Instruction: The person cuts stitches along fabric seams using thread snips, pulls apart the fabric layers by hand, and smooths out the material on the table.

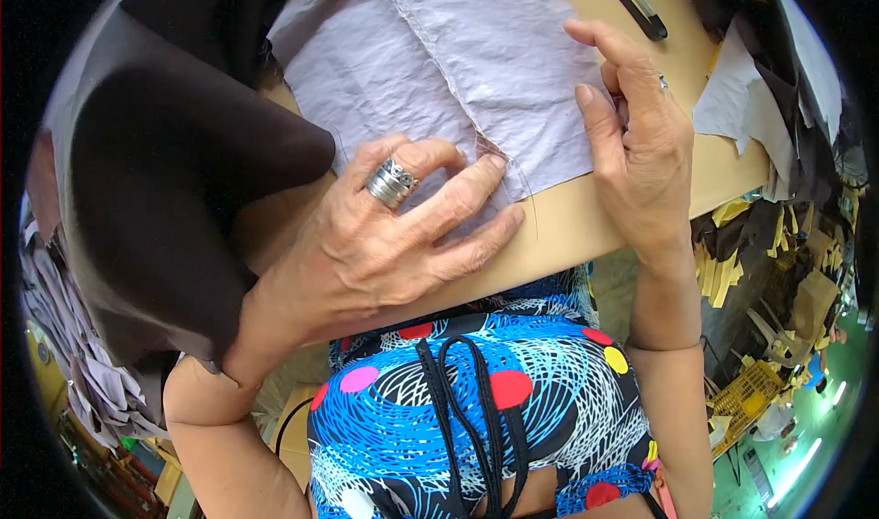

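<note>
Pale lavender cloth (513, 52) lies on the tan table, with a frayed seam running down its middle and loose threads at its lower edge. My left hand (394, 235), with a wide silver ring, rests on the cloth's lower part; its fingers are bent and spread, their tips touching the cloth beside the seam's end. My right hand (641, 144) hovers at the cloth's right edge, thumb and index finger apart, the other fingers curled; no object shows between them. Dark brown cloth (183, 144) drapes over the table's left side and my left forearm.
Black-handled snips (632, 2) lie at the table's (732, 167) top right. Grey and dark scraps (746, 98) hang over its right side. Yellow scraps and a yellow crate (746, 400) are at the lower right. More grey cloth pieces (78, 336) hang at the far left.
</note>
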`<state>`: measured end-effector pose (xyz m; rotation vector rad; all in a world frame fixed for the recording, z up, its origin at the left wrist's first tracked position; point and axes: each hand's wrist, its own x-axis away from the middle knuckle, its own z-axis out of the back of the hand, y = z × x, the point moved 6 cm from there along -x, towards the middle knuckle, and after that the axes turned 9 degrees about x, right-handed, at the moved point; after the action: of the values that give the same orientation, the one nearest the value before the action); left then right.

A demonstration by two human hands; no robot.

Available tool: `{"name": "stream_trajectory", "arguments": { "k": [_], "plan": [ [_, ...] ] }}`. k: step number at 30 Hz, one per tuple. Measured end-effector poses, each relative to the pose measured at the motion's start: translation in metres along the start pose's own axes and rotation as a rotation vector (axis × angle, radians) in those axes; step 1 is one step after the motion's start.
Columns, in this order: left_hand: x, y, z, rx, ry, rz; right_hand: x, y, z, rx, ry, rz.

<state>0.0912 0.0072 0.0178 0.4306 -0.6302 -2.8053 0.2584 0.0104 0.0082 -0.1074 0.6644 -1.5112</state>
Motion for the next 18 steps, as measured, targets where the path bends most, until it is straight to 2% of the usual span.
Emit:
{"name": "stream_trajectory", "arguments": {
  "k": [5,10,18],
  "plan": [
    [0.0039,-0.0014,-0.0073,-0.086,0.024,0.074,0.0011,-0.0029,0.0,0.094,0.047,0.119],
    [0.0017,0.0034,-0.0052,-0.072,0.002,-0.013,0.0009,-0.0036,-0.0006,0.117,0.047,0.192],
    [-0.0029,-0.0011,-0.0055,0.036,0.096,-0.003,-0.0029,0.0023,0.0024,0.145,-0.031,0.104]
  ]
}}
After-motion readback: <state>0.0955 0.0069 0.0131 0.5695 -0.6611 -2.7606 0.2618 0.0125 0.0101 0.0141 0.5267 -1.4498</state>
